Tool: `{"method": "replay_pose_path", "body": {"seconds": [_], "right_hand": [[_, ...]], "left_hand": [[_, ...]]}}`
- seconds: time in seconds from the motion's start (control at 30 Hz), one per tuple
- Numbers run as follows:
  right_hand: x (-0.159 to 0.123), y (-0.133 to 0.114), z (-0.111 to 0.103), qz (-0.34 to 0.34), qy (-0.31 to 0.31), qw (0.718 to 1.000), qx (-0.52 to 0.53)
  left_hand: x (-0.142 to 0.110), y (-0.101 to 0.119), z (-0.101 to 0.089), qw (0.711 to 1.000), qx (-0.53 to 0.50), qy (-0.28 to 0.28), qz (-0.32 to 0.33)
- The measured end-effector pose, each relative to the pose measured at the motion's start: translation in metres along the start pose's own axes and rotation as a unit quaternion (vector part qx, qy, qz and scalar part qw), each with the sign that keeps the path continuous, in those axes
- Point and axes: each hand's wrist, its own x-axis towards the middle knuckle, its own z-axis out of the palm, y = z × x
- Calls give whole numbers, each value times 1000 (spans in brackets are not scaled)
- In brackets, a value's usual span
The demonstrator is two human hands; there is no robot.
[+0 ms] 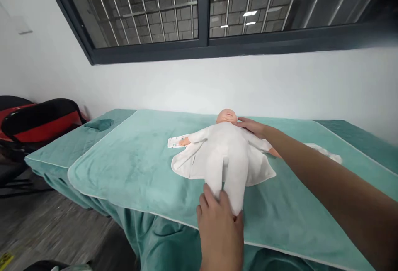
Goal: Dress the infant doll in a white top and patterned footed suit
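A doll (228, 146) lies around the middle of the green blanket (124, 167) — dressed in white, arms spread wide, 2 legs close together, smooth head towards the blanket's far edge. Near the blanket's front edge, the left hand (220, 221) clasps its lower legs; whether the right hand (253, 126), touching its shoulder, grips — I cannot tell.
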Motion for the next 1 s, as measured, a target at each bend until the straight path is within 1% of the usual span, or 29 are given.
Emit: {"method": "replay_pose_path", "body": {"seconds": [0.07, 0.1, 0.13, 0.17, 0.2, 0.27, 0.33, 0.37, 0.43, 0.47, 0.5, 0.53, 0.57, 0.6, 0.67, 0.73, 0.77, 0.8, 0.83, 0.9, 1.0], "right_hand": [[7, 4, 2, 8, -83, 996, 39], [11, 7, 5, 4, -114, 992, 52], [16, 11, 8, -6, -128, 990, 50], [20, 15, 10, -14, -127, 991, 36], [25, 19, 12, -15, -113, 993, 8], [34, 28, 13, 9, -67, 994, -86], [41, 32, 9, 40, -18, 977, -209], [43, 31, 6, 39, 12, 963, -266], [47, 22, 5, -5, 68, 937, -341], [48, 15, 8, -42, 85, 930, -355], [48, 6, 15, -84, 91, 927, -354], [49, -4, 26, -125, 84, 926, -346], [50, -15, 40, -165, 60, 926, -335], [51, -25, 57, -203, 32, 924, -324], [55, -42, 94, -249, -63, 913, -316], [61, -53, 130, -237, -159, 902, -324], [65, -57, 144, -223, -192, 898, -328], [68, -59, 155, -208, -213, 896, -331], [72, -59, 163, -197, -221, 896, -330], [78, -58, 168, -184, -214, 904, -321], [83, -53, 156, -169, -173, 923, -299]], "left_hand": [[3, 4, 11, 1000, 0, -3, -2], [4, 5, 17, 1000, 2, -3, -4], [6, 5, 22, 1000, 4, -2, -6], [6, 4, 27, 1000, 6, 2, -11], [6, 3, 30, 1000, 5, 6, -14], [3, -4, 33, 1000, -21, 10, -12], [1, -16, 28, 997, -81, -2, -5], [1, -25, 24, 992, -126, -18, 6], [8, -45, 12, 970, -235, -58, 31], [16, -56, 7, 954, -287, -72, 37], [27, -66, 2, 941, -328, -72, 33], [42, -75, -1, 935, -349, -58, 24], [59, -82, -3, 938, -344, -26, 21], [78, -86, -3, 948, -317, 10, 38], [119, -90, 2, 967, -218, 56, 116], [155, -90, 11, 975, -100, 52, 191], [169, -89, 16, 976, -52, 51, 206], [179, -88, 21, 977, -17, 56, 205], [187, -88, 25, 978, 5, 65, 197], [194, -89, 33, 981, 18, 88, 170], [200, -92, 39, 986, 1, 107, 127]]}}
